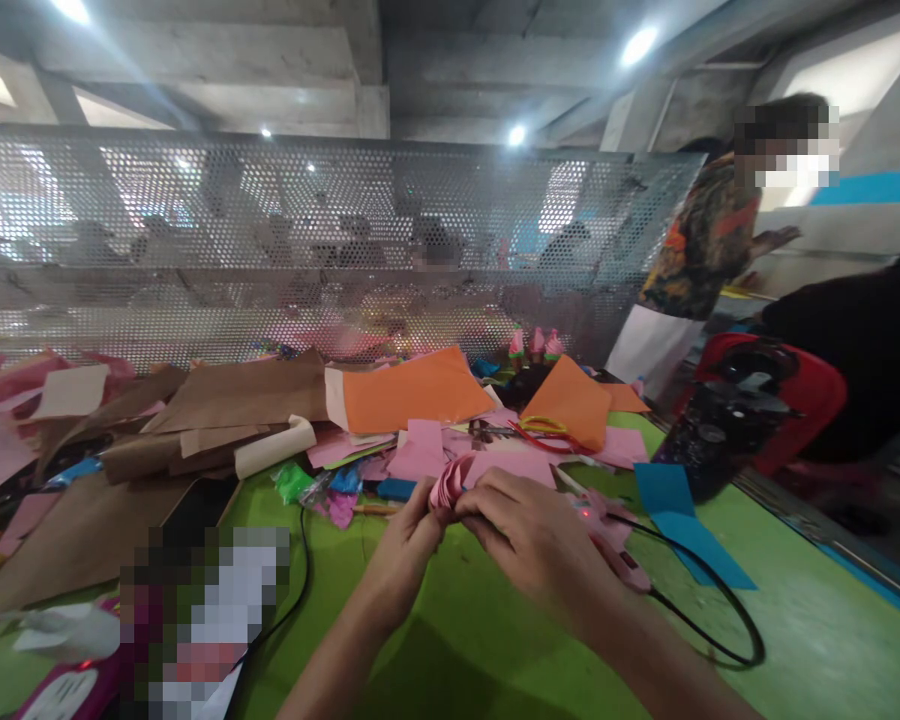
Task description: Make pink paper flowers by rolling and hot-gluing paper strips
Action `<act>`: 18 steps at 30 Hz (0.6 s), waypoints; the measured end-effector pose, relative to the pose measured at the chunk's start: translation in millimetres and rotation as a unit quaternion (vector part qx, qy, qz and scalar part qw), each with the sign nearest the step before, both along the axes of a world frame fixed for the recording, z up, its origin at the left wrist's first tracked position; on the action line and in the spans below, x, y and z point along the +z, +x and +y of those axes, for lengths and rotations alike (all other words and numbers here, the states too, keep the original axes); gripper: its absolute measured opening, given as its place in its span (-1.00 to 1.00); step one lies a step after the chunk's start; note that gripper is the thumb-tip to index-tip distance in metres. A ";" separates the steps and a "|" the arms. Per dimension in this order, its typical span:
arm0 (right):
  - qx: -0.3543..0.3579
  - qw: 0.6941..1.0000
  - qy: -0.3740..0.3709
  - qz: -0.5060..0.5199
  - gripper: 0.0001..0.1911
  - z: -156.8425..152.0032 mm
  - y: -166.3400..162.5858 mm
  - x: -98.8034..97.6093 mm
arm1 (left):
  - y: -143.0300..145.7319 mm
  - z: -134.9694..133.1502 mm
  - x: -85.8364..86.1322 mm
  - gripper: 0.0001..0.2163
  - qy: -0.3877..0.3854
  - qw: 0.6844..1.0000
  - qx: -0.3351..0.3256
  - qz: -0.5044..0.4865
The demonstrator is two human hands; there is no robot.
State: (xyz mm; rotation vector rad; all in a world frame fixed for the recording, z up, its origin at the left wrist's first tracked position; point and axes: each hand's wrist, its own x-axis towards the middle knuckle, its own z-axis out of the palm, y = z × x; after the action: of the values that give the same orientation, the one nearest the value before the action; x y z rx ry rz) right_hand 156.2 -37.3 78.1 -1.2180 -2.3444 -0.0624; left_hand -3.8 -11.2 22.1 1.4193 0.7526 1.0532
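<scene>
Between my two hands is a small pink folded paper piece (450, 482) with layered, swirl-like ridges. My left hand (414, 535) pinches its lower left side, thumb and fingers pressed together. From the right, my right hand (521, 520) closes its fingertips on the piece's right edge, and the exact contact is partly hidden by the fingers. Just beyond my right hand lies flat pink paper (511, 468). A pink glue gun (619, 560) with a small red light and a black cord rests beside my right wrist.
Brown sheets (247, 392), orange sheets (412, 388) and red-handled scissors (544, 436) lie along the back of the green table (360, 640). Blue paper (690, 525) is at right, a purple glue gun (67, 685) at left. A perforated metal screen (307, 230) stands behind; a person (709, 230) is at right.
</scene>
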 end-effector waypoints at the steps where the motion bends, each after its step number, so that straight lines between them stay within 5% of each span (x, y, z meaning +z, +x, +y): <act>1: -0.003 1.000 -0.001 -0.007 -0.89 -0.1 -0.2 0.1 | -0.1 -0.3 0.4 -0.86 -0.003 1.000 -0.003 0.001; 18: -0.011 0.998 -0.027 -0.047 -0.85 -1.4 0.8 2.9 | 1.2 3.5 -5.5 -0.89 -0.025 0.999 -0.020 -0.032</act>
State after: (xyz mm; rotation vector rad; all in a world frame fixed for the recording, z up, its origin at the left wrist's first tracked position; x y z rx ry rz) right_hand 157.0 -38.7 81.0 -1.2927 -2.4283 -0.0667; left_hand -2.6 -7.7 16.6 1.3463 0.6978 1.0367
